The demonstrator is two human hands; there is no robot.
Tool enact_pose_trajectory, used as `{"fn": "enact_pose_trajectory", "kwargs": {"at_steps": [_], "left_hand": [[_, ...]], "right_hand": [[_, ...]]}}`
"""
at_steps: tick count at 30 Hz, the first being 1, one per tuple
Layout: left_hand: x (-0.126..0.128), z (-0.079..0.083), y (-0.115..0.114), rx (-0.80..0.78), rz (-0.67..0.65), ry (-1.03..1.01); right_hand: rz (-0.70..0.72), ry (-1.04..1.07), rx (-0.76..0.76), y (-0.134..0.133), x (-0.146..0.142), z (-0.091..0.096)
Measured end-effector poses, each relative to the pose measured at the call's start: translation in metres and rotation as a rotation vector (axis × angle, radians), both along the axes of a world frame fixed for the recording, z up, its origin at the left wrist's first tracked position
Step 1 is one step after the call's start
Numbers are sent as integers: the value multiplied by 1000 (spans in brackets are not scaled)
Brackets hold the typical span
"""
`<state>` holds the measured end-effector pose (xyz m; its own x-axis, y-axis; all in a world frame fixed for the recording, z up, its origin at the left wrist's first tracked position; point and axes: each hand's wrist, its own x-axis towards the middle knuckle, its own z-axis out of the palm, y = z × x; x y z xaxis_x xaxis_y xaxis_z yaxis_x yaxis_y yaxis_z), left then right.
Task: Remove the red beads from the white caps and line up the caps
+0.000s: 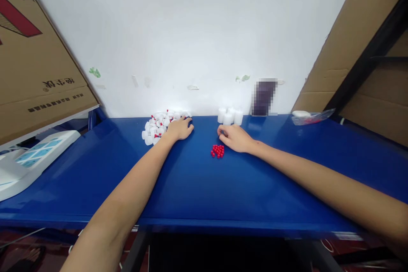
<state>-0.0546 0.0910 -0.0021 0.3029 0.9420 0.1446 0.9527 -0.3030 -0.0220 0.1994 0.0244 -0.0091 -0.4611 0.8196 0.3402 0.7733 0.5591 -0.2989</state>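
A heap of small white plastic pieces [153, 128], some with red parts, lies near the wall on the blue table [191, 195]. My left hand [179, 128] is at the heap's right side, its fingers stretched and apart, with nothing seen in them. Farther right, my right hand [237, 137] hovers over or rests on the table, loosely curled, with a gap between thumb and index finger and nothing visible there. Just in front of its thumb sits a tight cluster of small red balls or caps [218, 151]. Several white cylinders [228, 119] stand upright behind it.
A dark, blurred-out rectangle [264, 97] leans against the white wall [204, 42]. At the right is a clear plastic bag [314, 117] with a white item [301, 114]. A white device with blue keys [40, 153] stands at left below a large cardboard box [41, 59].
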Motion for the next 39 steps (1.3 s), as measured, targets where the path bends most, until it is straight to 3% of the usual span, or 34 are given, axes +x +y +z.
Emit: {"fn": "enact_pose_trajectory", "kwargs": {"at_steps": [6, 12, 23, 34, 39], "left_hand": [[0, -3, -5, 51, -17, -40], [-1, -4, -4, 51, 74, -72], [-5, -2, 1, 2, -83, -8], [-8, 1, 1, 59, -167, -109], [-8, 0, 4, 20, -138, -91]], "right_hand": [[2, 1, -5, -1, -1, 0], [-4, 12, -16, -1, -2, 2], [9, 26, -20, -1, -2, 2], [7, 13, -22, 1, -1, 1], [13, 12, -19, 1, -1, 1]]}}
